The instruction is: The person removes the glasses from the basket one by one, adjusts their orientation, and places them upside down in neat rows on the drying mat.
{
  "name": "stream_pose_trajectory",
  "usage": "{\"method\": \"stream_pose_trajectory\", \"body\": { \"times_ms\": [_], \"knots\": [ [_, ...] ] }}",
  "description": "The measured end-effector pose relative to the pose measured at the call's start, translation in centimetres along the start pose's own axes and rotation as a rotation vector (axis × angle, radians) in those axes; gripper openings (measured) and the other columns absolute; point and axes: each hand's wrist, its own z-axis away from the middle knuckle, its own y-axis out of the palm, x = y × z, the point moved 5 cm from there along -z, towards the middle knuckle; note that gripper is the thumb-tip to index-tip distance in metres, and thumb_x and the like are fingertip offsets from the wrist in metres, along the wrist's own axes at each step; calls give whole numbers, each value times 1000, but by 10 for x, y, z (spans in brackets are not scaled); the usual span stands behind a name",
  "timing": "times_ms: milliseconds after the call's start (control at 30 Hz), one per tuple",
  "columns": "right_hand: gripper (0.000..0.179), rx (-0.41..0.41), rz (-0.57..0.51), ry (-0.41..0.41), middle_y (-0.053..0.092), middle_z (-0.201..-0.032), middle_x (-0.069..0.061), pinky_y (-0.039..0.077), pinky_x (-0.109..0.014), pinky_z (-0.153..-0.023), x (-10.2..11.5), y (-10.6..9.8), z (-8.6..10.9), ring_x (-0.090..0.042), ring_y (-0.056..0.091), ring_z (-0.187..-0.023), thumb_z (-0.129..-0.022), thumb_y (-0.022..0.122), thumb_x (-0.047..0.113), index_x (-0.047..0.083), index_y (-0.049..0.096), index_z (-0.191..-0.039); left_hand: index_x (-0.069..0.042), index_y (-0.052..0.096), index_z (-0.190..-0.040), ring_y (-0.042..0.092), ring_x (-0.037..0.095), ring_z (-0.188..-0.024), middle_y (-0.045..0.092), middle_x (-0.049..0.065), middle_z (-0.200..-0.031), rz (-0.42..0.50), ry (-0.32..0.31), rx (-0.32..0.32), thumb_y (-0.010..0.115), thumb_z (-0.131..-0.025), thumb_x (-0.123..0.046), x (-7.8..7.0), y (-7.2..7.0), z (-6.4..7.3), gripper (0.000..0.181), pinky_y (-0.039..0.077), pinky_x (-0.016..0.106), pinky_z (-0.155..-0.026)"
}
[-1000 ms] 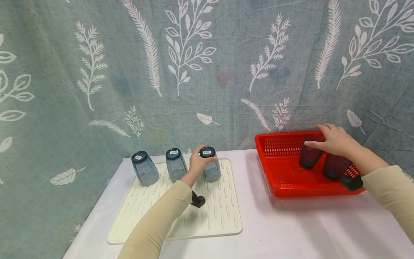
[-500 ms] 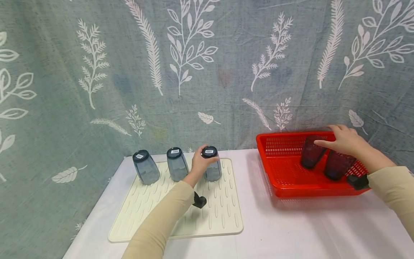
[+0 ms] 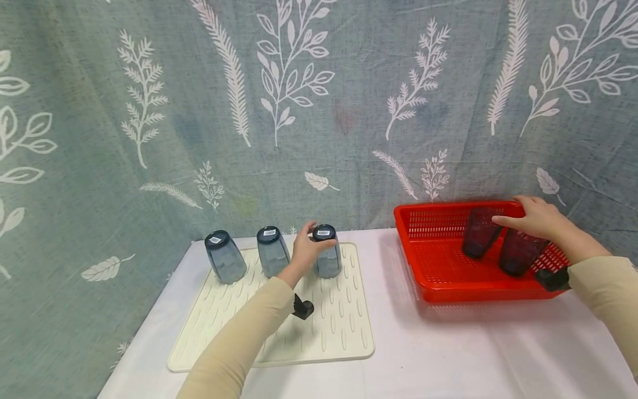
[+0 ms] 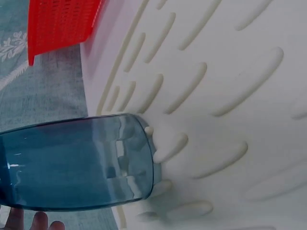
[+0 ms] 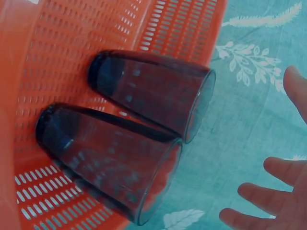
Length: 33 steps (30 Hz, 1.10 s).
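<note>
Three blue-grey drinking glasses stand upside down on a cream drying mat (image 3: 344, 327): a left glass (image 3: 226, 263), a middle glass (image 3: 273, 257) and a right glass (image 3: 329, 263). Around the base of the right glass my left hand (image 3: 305, 249) is loosely spread, thumb in front; in the left wrist view, several fingertips (image 4: 39, 221) show beside the glass wall. My right hand (image 3: 540, 221) hovers, fingers apart and holding nothing, over two upright glasses, one farther left (image 3: 479, 235) and one nearer (image 3: 518, 257), in a red basket (image 3: 468, 293).
A white-covered table (image 3: 423, 349) carries the mat on the left and the basket on the right, with a gap between them. A grey-green leaf-print curtain (image 3: 349, 138) hangs close behind. Small black wrist cameras sit under both wrists.
My right hand has shifted to the right above the basket. My left hand has edged slightly left at the right glass, while the glasses on the mat stay put.
</note>
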Motion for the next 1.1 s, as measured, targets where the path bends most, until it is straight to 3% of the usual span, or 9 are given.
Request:
{"method": "stream_pose_trajectory", "body": {
  "times_ms": [167, 533, 1100],
  "knots": [
    [97, 7, -13, 1, 17, -128, -48, 22, -72, -92, -5, 1, -3, -63, 21, -112, -86, 48, 57, -21, 16, -133, -15, 34, -140, 36, 33, -127, 39, 12, -139, -23, 13, 5, 76, -74, -22, -7, -12, 4, 79, 40, 45, -97],
    [92, 3, -50, -26, 22, -128, -48, 26, -69, -93, -11, 1, -6, -60, 25, -114, -88, 49, 51, -24, 18, -131, -17, 32, -141, 35, 33, -127, 37, 12, -140, -52, 50, 67, 74, -77, -20, -23, -44, 26, 76, 40, 48, -96],
    [101, 106, -201, 60, 6, -132, -49, 25, -70, -91, -31, 15, 0, -63, 16, -116, -88, 43, 57, -20, -3, -135, -19, 29, -143, 31, 32, -130, 31, 9, -143, -35, 30, 114, 72, -79, -24, -11, -95, 57, 77, 38, 48, -99]
  ]
}}
